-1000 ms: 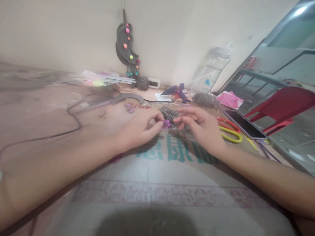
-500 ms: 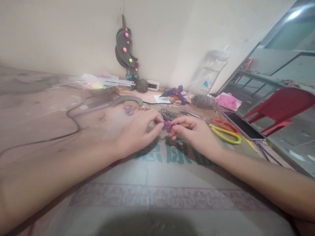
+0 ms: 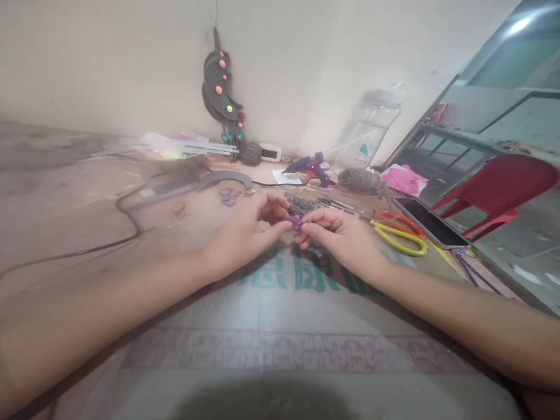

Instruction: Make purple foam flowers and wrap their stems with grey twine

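Note:
A small purple piece [image 3: 296,221] is pinched between my two hands at the middle of the view. My left hand [image 3: 258,227] grips its left side with thumb and fingertips. On its right side, my right hand [image 3: 335,230] holds it between thumb and index finger, the other fingers curled beneath. Just behind the fingers lies a tangle of grey yarn [image 3: 300,204]. More small purple pieces [image 3: 228,197] rest on the table beyond my left hand.
Scissors with yellow and red handles [image 3: 400,238] and a phone [image 3: 431,223] lie at right. Behind are a glue gun [image 3: 310,168], grey yarn [image 3: 361,181], a bottle [image 3: 371,128] and a grey curved strip [image 3: 227,178]. A black cable [image 3: 131,219] curves at left.
The fingers of my left hand have lifted and spread slightly above the purple piece, its thumb still at the piece. The whole view has shifted a little.

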Motion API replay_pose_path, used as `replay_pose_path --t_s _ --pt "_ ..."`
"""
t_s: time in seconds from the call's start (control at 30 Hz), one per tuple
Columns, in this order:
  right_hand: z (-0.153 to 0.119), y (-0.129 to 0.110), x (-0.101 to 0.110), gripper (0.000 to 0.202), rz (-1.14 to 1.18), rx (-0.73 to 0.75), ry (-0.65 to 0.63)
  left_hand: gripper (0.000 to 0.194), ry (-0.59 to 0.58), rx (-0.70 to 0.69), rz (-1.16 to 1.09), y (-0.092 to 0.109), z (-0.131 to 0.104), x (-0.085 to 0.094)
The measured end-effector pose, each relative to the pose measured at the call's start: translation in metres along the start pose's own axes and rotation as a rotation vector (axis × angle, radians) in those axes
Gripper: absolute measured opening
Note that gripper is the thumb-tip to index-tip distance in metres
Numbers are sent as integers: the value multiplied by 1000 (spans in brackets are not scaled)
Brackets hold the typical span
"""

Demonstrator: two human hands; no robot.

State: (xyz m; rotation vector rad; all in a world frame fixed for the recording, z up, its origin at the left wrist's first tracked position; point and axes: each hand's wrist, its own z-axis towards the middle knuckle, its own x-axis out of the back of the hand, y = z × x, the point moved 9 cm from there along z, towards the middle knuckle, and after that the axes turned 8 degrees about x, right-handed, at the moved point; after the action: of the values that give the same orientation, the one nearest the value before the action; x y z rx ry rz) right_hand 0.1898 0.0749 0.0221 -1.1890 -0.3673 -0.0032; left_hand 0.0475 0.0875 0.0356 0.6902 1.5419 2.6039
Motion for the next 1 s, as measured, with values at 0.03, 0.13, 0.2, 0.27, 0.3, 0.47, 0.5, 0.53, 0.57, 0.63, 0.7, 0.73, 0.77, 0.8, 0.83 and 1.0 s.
replay_pose_path --t_s 0.03,0.13,0.2,0.27,0.3,0.47,0.5,0.53,0.57,0.63,0.7,0.73,0.77,0.8,0.83,1.0 --pt "1 -2 4 12 -57 37 10 23 24 5 -6 -1 1 2" --pt "2 -18 18 18 -351 227 64 15 35 10 64 2 2 4" --pt "0 -31 22 22 -543 370 76 9 4 2 159 6 1 2" --pt "-3 -40 22 22 -652 482 62 11 -15 -8 230 9 1 1" --pt "-5 -43 21 21 -683 526 52 13 -22 -10 253 10 1 1" --pt "-11 -53 7 15 -809 699 -19 15 -53 -24 306 8 0 -3" --pt "-12 -53 5 15 -835 720 -28 15 -51 -30 306 8 0 -3" --pt "-13 -54 4 16 -861 736 -35 15 -48 -37 304 8 0 -3" --pt "-13 -55 3 16 -886 749 -39 15 -47 -44 301 8 0 -4" --pt "-14 -56 2 17 -924 771 -42 15 -54 -54 297 9 -1 -5" --pt "-14 -56 2 16 -954 784 -44 13 -72 -60 297 10 -1 -7" --pt "-14 -55 2 16 -967 786 -51 13 -79 -62 297 10 -2 -7" --pt "-14 -54 1 16 -981 786 -62 13 -86 -64 299 11 -2 -8" --pt "-14 -53 0 17 -996 786 -76 13 -91 -67 302 11 -2 -8" --pt "-14 -52 -1 18 -1011 788 -92 14 -96 -72 307 12 -3 -9" --pt "-15 -48 -6 18 -1064 816 -140 18 -124 -124 336 14 -5 -13"
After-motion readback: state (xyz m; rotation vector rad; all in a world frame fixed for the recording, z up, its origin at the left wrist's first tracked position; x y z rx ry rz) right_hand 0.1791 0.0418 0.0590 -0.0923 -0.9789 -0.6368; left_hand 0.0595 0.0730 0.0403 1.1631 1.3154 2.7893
